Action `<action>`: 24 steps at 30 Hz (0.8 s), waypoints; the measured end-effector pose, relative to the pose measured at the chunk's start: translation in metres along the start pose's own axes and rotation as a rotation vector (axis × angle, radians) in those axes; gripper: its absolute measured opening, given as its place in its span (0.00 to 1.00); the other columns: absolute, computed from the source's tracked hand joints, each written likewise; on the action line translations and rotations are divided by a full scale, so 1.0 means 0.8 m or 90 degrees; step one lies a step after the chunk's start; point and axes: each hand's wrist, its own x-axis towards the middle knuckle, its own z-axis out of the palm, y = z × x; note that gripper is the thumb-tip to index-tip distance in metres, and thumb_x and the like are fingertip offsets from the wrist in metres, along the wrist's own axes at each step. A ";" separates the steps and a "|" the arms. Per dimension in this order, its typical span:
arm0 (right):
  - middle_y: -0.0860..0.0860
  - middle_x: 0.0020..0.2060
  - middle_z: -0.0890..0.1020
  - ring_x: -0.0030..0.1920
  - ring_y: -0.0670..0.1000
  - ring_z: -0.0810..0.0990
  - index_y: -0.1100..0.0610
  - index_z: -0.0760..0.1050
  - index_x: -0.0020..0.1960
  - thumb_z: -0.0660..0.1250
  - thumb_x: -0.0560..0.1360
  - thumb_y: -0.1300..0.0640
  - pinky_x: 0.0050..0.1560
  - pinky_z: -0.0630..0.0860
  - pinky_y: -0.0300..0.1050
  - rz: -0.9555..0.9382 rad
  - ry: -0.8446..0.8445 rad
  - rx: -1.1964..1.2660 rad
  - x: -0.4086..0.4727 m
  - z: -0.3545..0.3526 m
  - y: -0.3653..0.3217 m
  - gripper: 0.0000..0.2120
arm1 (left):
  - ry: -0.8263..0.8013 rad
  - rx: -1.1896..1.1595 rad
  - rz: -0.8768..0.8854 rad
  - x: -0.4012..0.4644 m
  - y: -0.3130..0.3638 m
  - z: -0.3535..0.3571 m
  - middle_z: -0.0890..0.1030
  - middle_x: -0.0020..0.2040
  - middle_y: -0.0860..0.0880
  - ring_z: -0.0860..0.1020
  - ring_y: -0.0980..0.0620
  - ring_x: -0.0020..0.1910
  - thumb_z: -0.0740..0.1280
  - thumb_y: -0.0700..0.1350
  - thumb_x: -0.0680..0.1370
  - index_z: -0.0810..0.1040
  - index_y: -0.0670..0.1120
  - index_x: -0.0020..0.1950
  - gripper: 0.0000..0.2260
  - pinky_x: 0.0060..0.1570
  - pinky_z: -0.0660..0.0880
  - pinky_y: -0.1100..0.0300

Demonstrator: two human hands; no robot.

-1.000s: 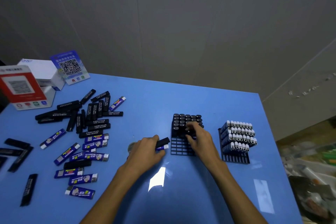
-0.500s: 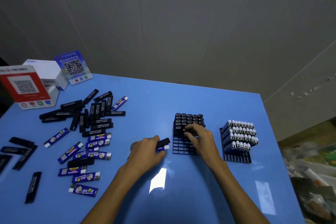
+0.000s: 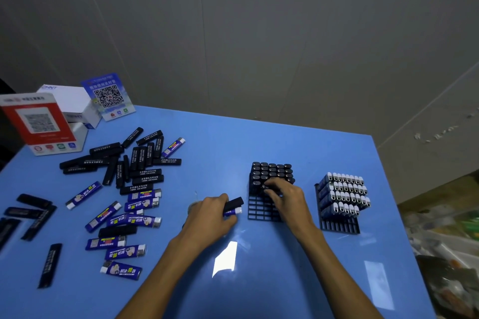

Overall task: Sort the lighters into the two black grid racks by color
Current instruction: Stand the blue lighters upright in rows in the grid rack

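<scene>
Two black grid racks stand on the blue table. The left rack [image 3: 259,211] holds several black lighters [image 3: 272,172] in its far rows; the right rack [image 3: 339,225] holds several blue lighters with white caps [image 3: 344,193]. My right hand [image 3: 287,195] pinches a black lighter [image 3: 265,187] at the near edge of the filled rows in the left rack. My left hand [image 3: 210,217] rests on the table just left of that rack and grips a black lighter [image 3: 233,204] and a blue one [image 3: 233,212]. Loose black lighters [image 3: 140,163] and blue lighters [image 3: 134,220] lie scattered at the left.
A red QR-code stand [image 3: 39,124], a white box [image 3: 70,103] and a blue QR-code card [image 3: 108,97] stand at the table's far left corner. The table's right edge runs close past the right rack. Cluttered floor items lie beyond it at the right.
My right hand has shifted slightly along the near filled row of the left rack. My left hand keeps its lighters and has stayed in place.
</scene>
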 end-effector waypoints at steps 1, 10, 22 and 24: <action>0.49 0.44 0.84 0.41 0.47 0.81 0.56 0.81 0.50 0.72 0.73 0.62 0.45 0.79 0.44 -0.003 0.003 -0.006 0.000 0.000 0.000 0.06 | -0.001 0.002 0.001 0.000 0.000 0.000 0.74 0.37 0.52 0.73 0.49 0.36 0.64 0.49 0.76 0.66 0.48 0.43 0.08 0.37 0.66 0.59; 0.46 0.45 0.85 0.39 0.48 0.82 0.53 0.80 0.54 0.74 0.72 0.55 0.40 0.78 0.42 0.003 0.037 -0.100 -0.003 -0.007 -0.010 0.11 | -0.003 0.004 0.007 -0.001 0.000 -0.002 0.73 0.38 0.52 0.73 0.49 0.37 0.64 0.49 0.76 0.67 0.48 0.44 0.08 0.37 0.66 0.59; 0.45 0.40 0.83 0.41 0.44 0.80 0.53 0.81 0.49 0.71 0.75 0.58 0.45 0.77 0.36 0.097 -0.134 0.206 -0.023 -0.039 -0.050 0.04 | 0.004 0.020 0.047 0.000 0.024 0.003 0.72 0.38 0.53 0.71 0.49 0.37 0.64 0.50 0.75 0.66 0.48 0.43 0.08 0.31 0.61 0.59; 0.48 0.39 0.83 0.38 0.41 0.79 0.55 0.81 0.50 0.71 0.75 0.58 0.44 0.75 0.32 0.123 -0.173 0.259 -0.028 -0.038 -0.057 0.04 | -0.002 0.006 0.053 0.001 0.027 0.007 0.72 0.37 0.52 0.72 0.48 0.37 0.64 0.50 0.74 0.66 0.49 0.42 0.09 0.33 0.63 0.57</action>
